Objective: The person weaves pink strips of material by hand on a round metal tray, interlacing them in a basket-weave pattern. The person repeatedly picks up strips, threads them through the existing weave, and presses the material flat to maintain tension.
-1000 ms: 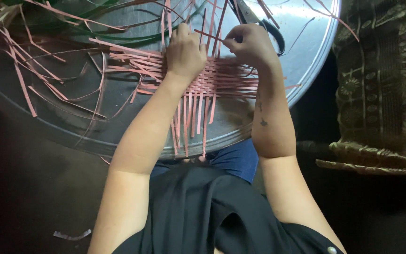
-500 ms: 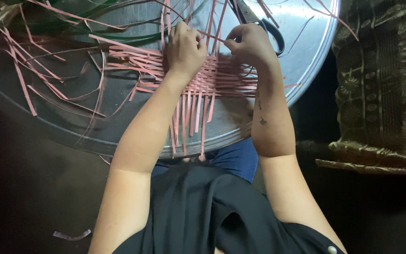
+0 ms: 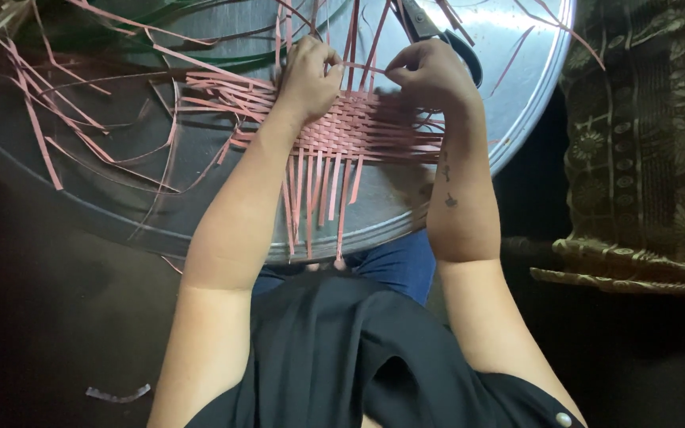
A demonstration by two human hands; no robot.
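round metal tray (image 3: 517, 119) unchanged; both hands, left (image 3: 311, 75) and right (image 3: 430, 75), still pinching pink woven strips (image 3: 358, 131).

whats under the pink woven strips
A large round metal tray lies under the woven pink strips. Both the left hand and right hand rest on the weave, covering part of it.

Both our bare forearms reach toward twelve o'clock, elbows spread wide at five and seven. Our left hand (image 3: 311, 75) is curled, knuckles up; our right hand (image 3: 430, 73) is bent, fingertips pinched together.
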